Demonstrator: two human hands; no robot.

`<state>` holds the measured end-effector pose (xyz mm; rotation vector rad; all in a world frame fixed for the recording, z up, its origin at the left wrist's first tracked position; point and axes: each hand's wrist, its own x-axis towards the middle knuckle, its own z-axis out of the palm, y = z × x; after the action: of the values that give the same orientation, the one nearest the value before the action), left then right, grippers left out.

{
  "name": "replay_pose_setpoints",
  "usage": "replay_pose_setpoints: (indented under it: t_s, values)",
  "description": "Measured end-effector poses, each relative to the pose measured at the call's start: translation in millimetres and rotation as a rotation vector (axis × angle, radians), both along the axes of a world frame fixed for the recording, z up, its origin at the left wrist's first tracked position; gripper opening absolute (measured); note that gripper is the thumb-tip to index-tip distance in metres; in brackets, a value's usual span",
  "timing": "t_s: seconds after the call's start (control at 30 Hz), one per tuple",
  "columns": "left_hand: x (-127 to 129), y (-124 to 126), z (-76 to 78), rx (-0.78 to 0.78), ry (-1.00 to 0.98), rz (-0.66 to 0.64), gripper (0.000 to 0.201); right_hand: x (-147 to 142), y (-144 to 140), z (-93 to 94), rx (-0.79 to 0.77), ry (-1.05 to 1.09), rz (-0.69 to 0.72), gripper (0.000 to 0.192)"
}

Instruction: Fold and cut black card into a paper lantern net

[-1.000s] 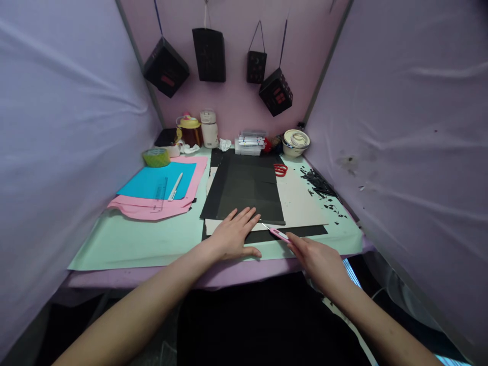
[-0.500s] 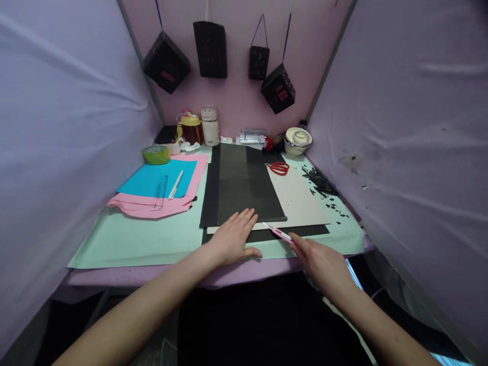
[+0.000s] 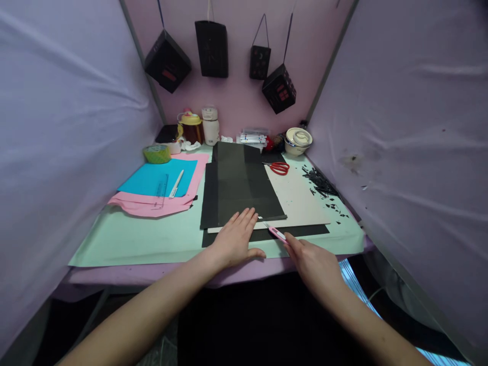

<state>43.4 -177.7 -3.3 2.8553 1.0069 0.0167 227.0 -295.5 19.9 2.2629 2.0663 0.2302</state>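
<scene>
My left hand [image 3: 237, 238] lies flat with fingers stretched on the near edge of a black paper sheet [image 3: 244, 188]. My right hand [image 3: 313, 260] is closed around a pink and white craft knife [image 3: 278, 234]. The knife's blade points up and left, close to the sheet's near edge, a little right of my left fingertips. By the blade a small white spot shows on the black sheet. Under it lies a white board [image 3: 295, 201], and more black paper [image 3: 301, 231] sticks out below that board.
Red-handled scissors [image 3: 279, 168] lie on the board. Black scraps [image 3: 322, 183] are heaped at right. Blue sheets [image 3: 152, 178] with a ruler [image 3: 161, 185] and a white pen [image 3: 176, 184] lie left. Tape [image 3: 157, 154], a bottle [image 3: 210, 127] and bowls [image 3: 297, 140] stand behind; black boxes [image 3: 168, 62] hang above.
My right hand and the knife have shifted slightly left. A small white spot now shows on the black sheet near the blade. My left hand stays nearly in place.
</scene>
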Motion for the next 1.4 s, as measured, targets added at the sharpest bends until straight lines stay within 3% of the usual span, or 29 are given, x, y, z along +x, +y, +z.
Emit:
replay_pose_setpoints:
  t_s: [0.53, 0.8, 1.4]
  values:
    - [5.2, -5.3, -4.2, -0.004, -0.047, 0.042, 0.105, -13.9, -4.4, 8.1, -0.048, -0.023, -0.012, 0.032]
    - [13.8, -11.4, 1.3, -0.045, -0.017, 0.117, 0.106, -12.6, -8.4, 4.6, -0.038, -0.026, -0.011, 0.032]
    - [12.3, -10.0, -6.4, -0.011, -0.085, 0.09, 0.106, -15.9, -13.7, 5.8, -0.048, -0.031, -0.021, 0.03]
